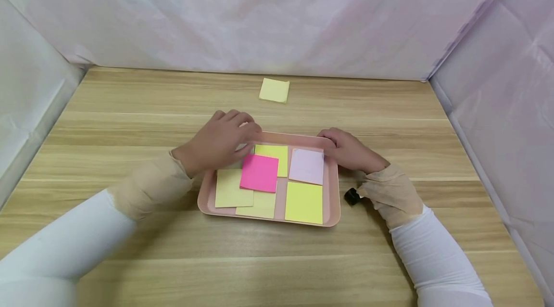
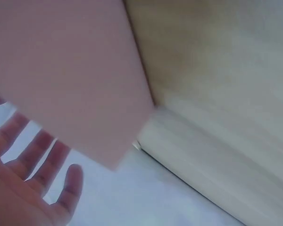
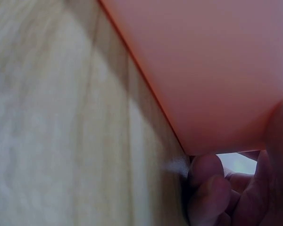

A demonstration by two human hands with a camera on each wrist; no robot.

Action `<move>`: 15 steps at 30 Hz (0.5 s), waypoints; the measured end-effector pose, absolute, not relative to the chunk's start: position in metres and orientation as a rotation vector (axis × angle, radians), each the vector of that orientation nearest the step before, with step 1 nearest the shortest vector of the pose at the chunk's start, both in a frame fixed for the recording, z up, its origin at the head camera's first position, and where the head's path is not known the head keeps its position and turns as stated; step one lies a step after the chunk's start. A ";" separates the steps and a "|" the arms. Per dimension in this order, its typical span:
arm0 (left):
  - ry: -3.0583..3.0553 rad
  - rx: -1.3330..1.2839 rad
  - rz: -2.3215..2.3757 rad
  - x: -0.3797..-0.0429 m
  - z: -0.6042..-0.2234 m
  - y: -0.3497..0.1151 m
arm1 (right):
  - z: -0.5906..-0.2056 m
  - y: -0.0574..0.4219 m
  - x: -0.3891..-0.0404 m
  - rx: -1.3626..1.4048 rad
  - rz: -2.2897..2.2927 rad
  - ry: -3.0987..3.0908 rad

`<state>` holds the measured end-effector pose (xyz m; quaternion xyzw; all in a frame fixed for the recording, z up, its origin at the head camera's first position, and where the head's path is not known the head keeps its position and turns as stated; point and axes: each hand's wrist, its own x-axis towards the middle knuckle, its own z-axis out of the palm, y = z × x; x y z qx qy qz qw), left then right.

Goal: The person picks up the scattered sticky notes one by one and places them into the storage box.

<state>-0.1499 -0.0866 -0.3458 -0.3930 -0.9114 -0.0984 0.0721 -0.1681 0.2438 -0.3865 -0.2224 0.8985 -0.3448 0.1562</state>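
Observation:
A shallow pink tray (image 1: 268, 138) lies on the wooden table, holding several square sticky notes. A hot pink note (image 1: 259, 173) overlaps a yellow note (image 1: 281, 158) and pale yellow notes (image 1: 233, 189). On the right half are a lavender note (image 1: 306, 166) and a bright yellow note (image 1: 304, 202). My left hand (image 1: 220, 141) is over the far left corner; in the left wrist view its fingers (image 2: 52, 162) spread loosely beside the tray wall. At the far right corner my right hand (image 1: 348, 150) grips the tray, fingers (image 3: 210, 193) curled by the wall's edge.
A pale yellow sticky note pad (image 1: 274, 90) lies on the table (image 1: 277, 268) behind the tray. White cloth walls (image 1: 259, 23) border the back and sides. A small black object (image 1: 352, 196) shows next to the right wrist.

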 end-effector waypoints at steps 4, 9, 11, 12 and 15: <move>-2.840 -1.126 -0.255 -0.157 -0.347 -0.092 | -0.386 0.244 -0.168 -0.636 -0.992 2.566; -2.945 -1.085 -0.231 -0.162 -0.352 -0.096 | -0.385 0.245 -0.166 -0.652 -1.000 2.568; -2.960 -1.082 -0.242 -0.163 -0.354 -0.097 | -0.385 0.245 -0.165 -0.660 -1.003 2.574; -2.965 -1.080 -0.247 -0.164 -0.355 -0.097 | -0.384 0.245 -0.164 -0.664 -1.003 2.576; -2.976 -1.079 -0.263 -0.165 -0.358 -0.097 | -0.385 0.245 -0.164 -0.667 -0.997 2.578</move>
